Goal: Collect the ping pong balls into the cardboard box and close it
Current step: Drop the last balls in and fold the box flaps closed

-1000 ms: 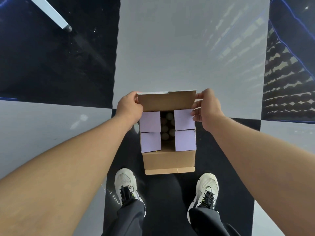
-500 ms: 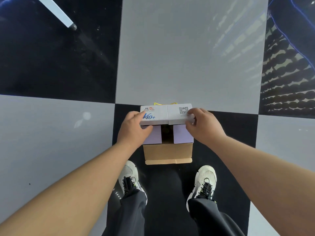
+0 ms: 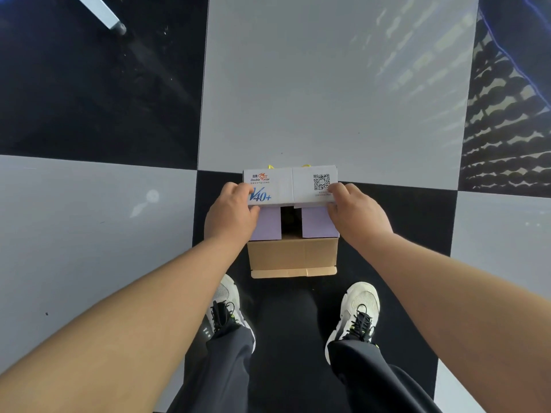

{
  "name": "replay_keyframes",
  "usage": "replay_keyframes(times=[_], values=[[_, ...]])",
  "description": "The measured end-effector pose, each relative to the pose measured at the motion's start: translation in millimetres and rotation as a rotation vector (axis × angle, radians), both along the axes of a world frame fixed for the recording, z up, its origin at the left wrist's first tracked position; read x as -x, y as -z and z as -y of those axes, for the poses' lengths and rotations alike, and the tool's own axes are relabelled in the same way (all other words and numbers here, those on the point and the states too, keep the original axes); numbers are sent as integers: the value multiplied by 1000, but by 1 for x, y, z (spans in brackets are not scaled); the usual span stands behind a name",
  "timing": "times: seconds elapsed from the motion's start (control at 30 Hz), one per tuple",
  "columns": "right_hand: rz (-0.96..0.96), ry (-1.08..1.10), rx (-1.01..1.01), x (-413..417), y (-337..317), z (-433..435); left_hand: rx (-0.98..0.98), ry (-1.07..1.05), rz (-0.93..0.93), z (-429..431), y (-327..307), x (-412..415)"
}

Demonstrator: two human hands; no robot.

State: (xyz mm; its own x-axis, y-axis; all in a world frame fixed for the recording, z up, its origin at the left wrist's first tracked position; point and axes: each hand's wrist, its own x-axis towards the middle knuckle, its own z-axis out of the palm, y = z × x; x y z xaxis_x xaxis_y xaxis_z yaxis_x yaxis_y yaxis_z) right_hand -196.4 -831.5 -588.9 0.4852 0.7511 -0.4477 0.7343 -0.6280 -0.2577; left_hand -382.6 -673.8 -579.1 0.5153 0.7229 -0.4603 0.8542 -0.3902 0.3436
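Note:
A cardboard box (image 3: pixel 293 254) stands on the floor just in front of my feet. Its far top flap (image 3: pixel 289 186), white with a printed logo and a QR code, lies folded down over the far half of the opening. My left hand (image 3: pixel 231 217) presses on the flap's left end and my right hand (image 3: pixel 356 214) on its right end. Two lilac side flaps (image 3: pixel 317 223) lie folded inward below it, with a dark gap (image 3: pixel 290 220) between them. The near flap (image 3: pixel 293 272) hangs down the front. No ping pong balls are visible; the inside is too dark to see.
The floor is made of large glossy black and grey tiles (image 3: pixel 328 84). My two white shoes (image 3: pixel 357 311) stand right behind the box. A pale bar with a dark tip (image 3: pixel 110 17) lies at the far left. A yellow bit (image 3: pixel 271 166) peeks out behind the box.
One second ago the far flap stood upright and balls showed in the opening. Both hands have since folded it down over the box and hold it flat.

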Motion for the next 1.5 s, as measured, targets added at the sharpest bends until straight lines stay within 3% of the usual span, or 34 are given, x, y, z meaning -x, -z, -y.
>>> replay_keyframes(times=[0.17, 0.33, 0.47, 0.53, 0.63, 0.73, 0.93, 1.07, 1.27, 1.43, 1.5], values=[[102, -95, -1, 0, 9, -6, -29, 48, -21, -4, 9, 0], [181, -166, -149, 1, 11, -6, -42, 52, -15, -4, 13, 1], [190, -270, 114, 2, 0, -9, -4, 27, -2, -6, 14, 2], [206, -267, 130, 1, 2, -6, 39, 15, 20, -8, 14, 5], [204, -181, 64, 1, 9, -6, 49, 11, 62, -8, 13, 8], [142, -108, 120, 1, 10, -10, 45, -29, 55, -6, 14, 4], [-335, 540, 112, 15, -2, 4, 306, -391, -92, 17, 3, 12], [-530, 767, 198, 29, -10, 22, 549, -419, -172, 38, 3, 30], [-574, 848, 188, 35, -30, 37, 563, -400, -163, 40, -16, 35], [-673, 891, 109, 23, -62, 26, 625, -553, -67, 29, -48, 30], [-679, 849, 75, 18, -70, 19, 591, -479, -55, 21, -55, 25]])
